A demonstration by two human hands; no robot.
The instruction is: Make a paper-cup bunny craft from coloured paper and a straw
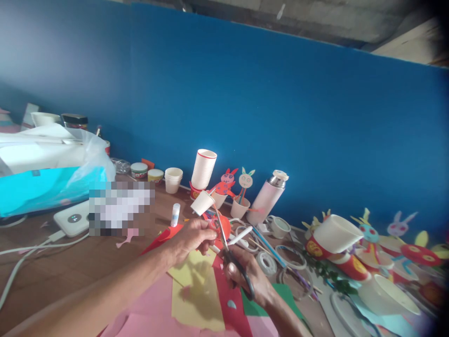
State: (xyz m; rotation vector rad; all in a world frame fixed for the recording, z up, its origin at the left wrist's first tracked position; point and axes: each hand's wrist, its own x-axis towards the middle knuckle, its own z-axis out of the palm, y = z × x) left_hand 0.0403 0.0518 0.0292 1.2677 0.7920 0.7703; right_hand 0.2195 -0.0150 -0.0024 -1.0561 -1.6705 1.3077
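Two bare, slender forearms (140,263), bare wrists (175,248), bare fingers (207,235)

On my feed I see a pale pink flask (265,201) standing before a blue wall (252,103). Far to its left, a white device (72,217) with a white plug (56,235) in it lies near a translucent plastic bag (94,152).

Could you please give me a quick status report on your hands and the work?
Left hand pinching red-orange paper. Right hand gripping scissors, blades at the paper. Tilted white cup close by the blade tips.
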